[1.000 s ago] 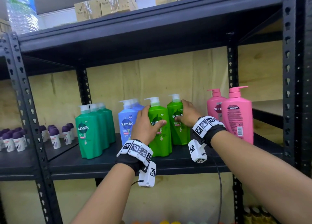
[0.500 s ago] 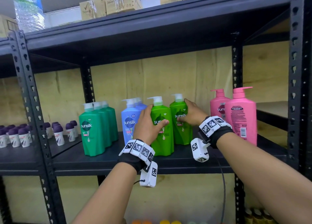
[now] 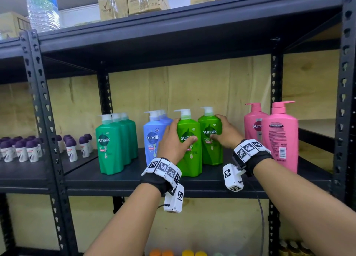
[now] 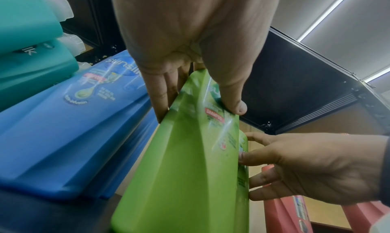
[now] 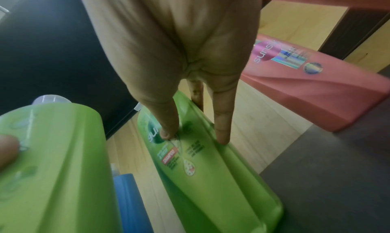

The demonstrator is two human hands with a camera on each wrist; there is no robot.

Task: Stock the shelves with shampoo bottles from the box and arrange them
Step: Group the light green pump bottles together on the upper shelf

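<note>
left hand (image 3: 174, 142) grasping the near green bottle (image 3: 189, 151), right hand (image 3: 224, 133) grasping the far green bottle (image 3: 211, 138) just right of it, both upright on the shelf (image 3: 119, 180), between blue bottles (image 3: 153, 138) and pink bottles (image 3: 280, 136).

Before me stood a black metal rack (image 3: 41, 109) with perforated uprights and dark shelf boards (image 3: 123, 180). Pale plywood panelling (image 3: 192, 86) backed every bay. Brown cartons (image 3: 146, 0) and a plastic-wrapped water bottle (image 3: 43, 7) sat on the top board. The left wrist view showed a grey ceiling with strip lights (image 4: 325, 13).
</note>
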